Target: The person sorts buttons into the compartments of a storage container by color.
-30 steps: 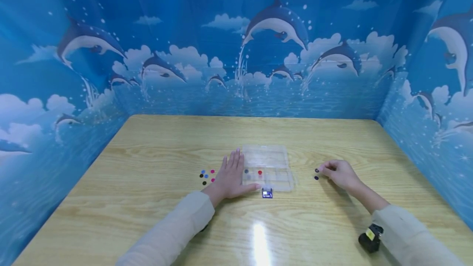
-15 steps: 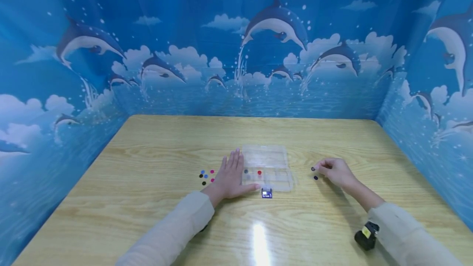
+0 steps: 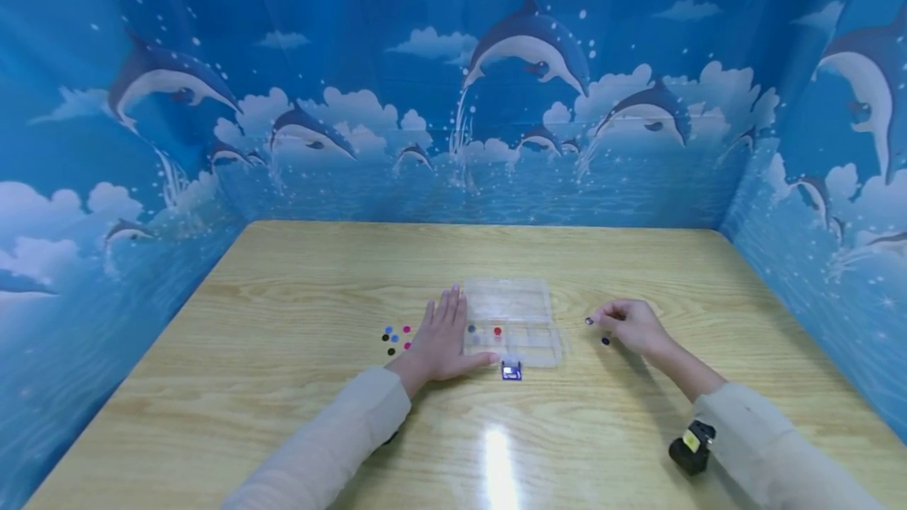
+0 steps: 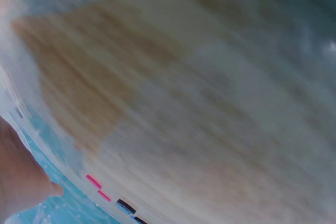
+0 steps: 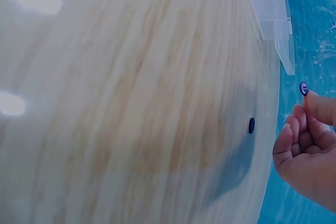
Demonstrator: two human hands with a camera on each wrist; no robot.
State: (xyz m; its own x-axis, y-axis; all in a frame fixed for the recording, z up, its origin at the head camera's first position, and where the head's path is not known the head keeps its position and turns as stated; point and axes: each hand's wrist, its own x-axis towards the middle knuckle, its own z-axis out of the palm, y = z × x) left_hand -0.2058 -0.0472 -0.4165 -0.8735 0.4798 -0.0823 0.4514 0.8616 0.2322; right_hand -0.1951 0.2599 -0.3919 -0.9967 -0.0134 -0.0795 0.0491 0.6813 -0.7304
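My right hand pinches a small dark button between thumb and forefinger, held above the table to the right of the box. Beneath it a second dark button lies on the wood, also visible in the right wrist view. My left hand lies flat with straight fingers against the left side of a clear plastic box, its thumb at the front edge. The box's lid is open toward the back. Inside are a grey button and a red button in separate compartments.
Left of the left hand lie several loose buttons: blue ones, black ones and pink ones. A small purple-and-white piece sits at the box's front edge. A dolphin-print curtain stands behind the wooden table.
My right hand has moved left toward the box, lifting the pinched button away from the other dark one, which stays put. The left hand has not moved.
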